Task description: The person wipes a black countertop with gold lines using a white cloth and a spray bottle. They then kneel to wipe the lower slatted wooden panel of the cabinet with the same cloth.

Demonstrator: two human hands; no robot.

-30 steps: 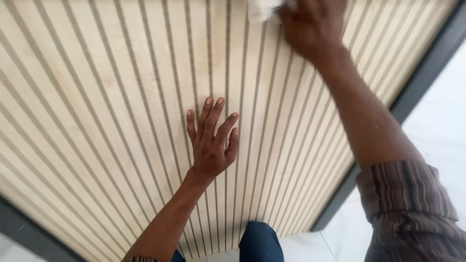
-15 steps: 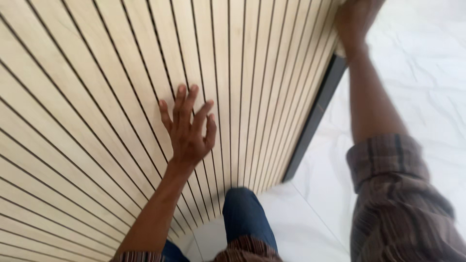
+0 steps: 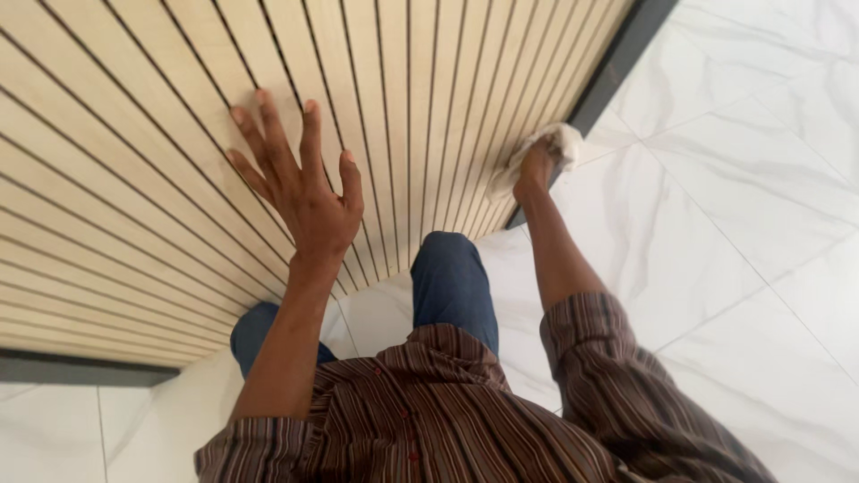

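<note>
A light wooden slatted wall panel with dark grooves fills the upper left. My left hand lies flat against it with fingers spread, holding nothing. My right hand is low at the panel's bottom right corner, closed on a white cloth pressed against the slats beside the dark frame edge.
White marble-look floor tiles spread to the right and below. A dark frame strip borders the panel at lower left. My knees in blue jeans and a striped shirt are near the panel's base.
My right hand with the cloth has swept down from the panel's top to its lower right corner. The view has tilted downward and my left hand has shifted left on the slats.
</note>
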